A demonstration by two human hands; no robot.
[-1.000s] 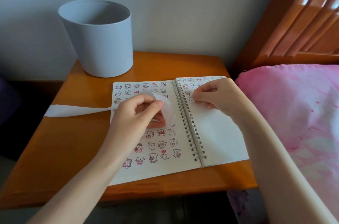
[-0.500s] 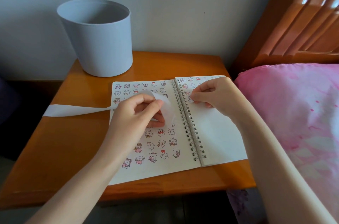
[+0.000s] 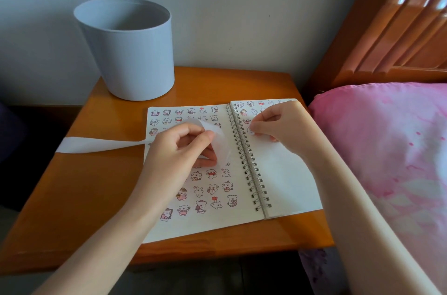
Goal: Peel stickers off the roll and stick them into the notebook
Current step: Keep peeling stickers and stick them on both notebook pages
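Observation:
An open spiral notebook point(image 3: 285, 183) lies on the wooden bedside table. Its left page is covered with several small cartoon animal stickers, and its right page has stickers only near the top. My left hand point(image 3: 179, 149) hovers over the left page, pinching the curled end of the white sticker roll strip point(image 3: 101, 144); the rest of the strip trails left across the table to its edge. My right hand point(image 3: 278, 123) rests on the upper right page, fingertips pressed on a small sticker point(image 3: 250, 129) near the spiral binding.
A grey plastic bin point(image 3: 130, 53) stands at the back left of the table point(image 3: 96, 198). A pink pillow point(image 3: 387, 149) and a wooden headboard point(image 3: 391, 28) lie close on the right. A wall runs behind the table.
Both hands stay almost in place. My right fingertips have shifted slightly on the sticker at the upper right page.

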